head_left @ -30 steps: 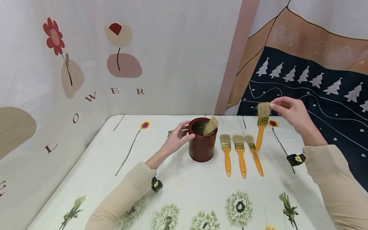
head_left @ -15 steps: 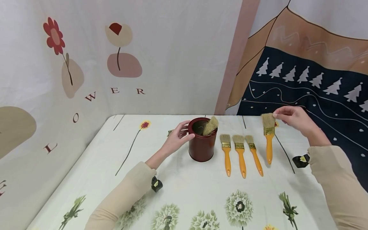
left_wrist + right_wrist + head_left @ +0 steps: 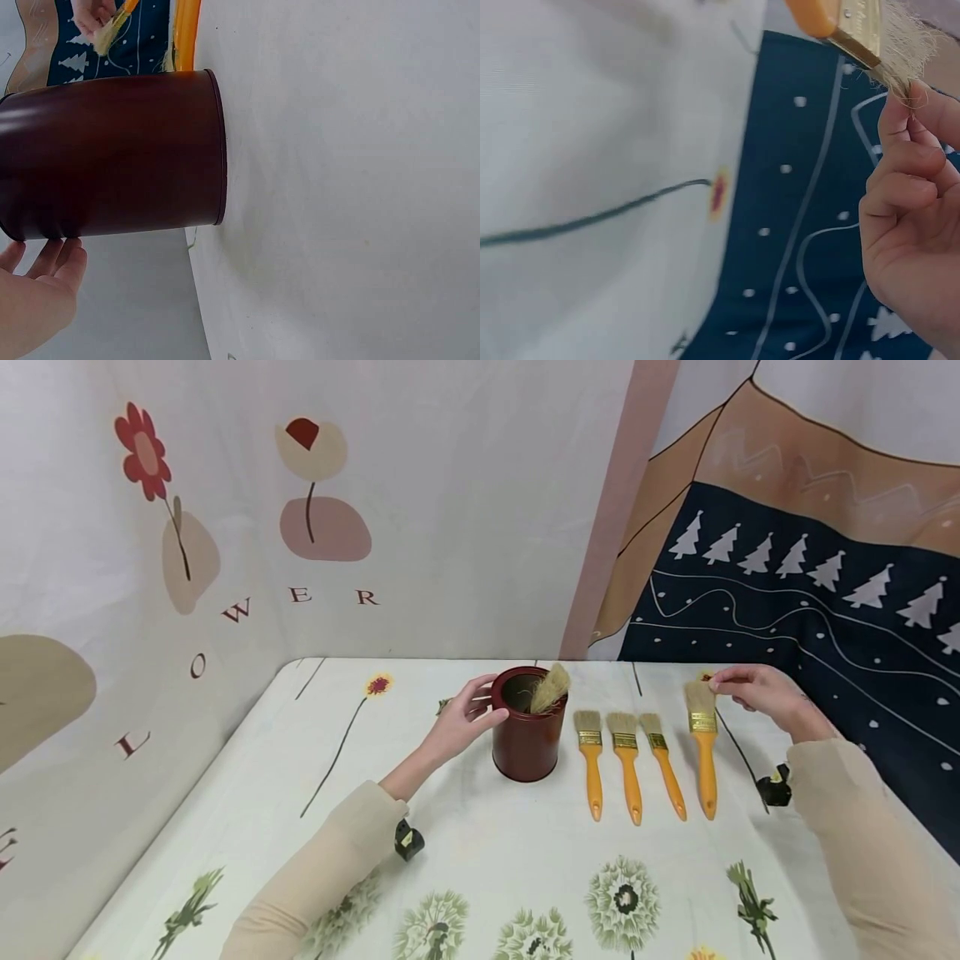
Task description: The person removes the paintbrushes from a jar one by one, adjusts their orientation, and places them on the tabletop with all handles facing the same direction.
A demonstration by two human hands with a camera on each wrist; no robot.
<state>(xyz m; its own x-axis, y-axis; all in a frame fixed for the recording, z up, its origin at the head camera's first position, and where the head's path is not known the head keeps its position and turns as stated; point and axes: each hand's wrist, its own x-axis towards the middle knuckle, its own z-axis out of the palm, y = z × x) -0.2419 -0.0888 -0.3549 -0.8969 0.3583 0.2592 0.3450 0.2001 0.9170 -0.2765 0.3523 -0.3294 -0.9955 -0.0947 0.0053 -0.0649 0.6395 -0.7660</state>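
Observation:
A dark red can (image 3: 525,747) stands upright on the table. My left hand (image 3: 468,718) rests its fingertips and thumb against the can's left side near the rim; the left wrist view shows the fingers (image 3: 71,266) touching its wall. A tuft of pale bristles (image 3: 551,689) sticks up out of the can, the rest of it hidden inside. With thumb and fingertips, my right hand (image 3: 757,693) pinches the bristle end of a paintbrush (image 3: 707,768) with an orange handle, which points toward me close over the table. In the right wrist view, stray bristles (image 3: 907,45) fan out above the fingertips.
Three orange-handled paintbrushes lie side by side between the can and the right hand: a left one (image 3: 592,777), a middle one (image 3: 628,777) and a narrower one (image 3: 667,777). The flower-print tablecloth (image 3: 480,860) meets hanging printed cloths (image 3: 465,527) at the back.
My right hand has lowered the paintbrush toward the table, shifting it slightly right, beside the row of three brushes. The left hand and the can have stayed put.

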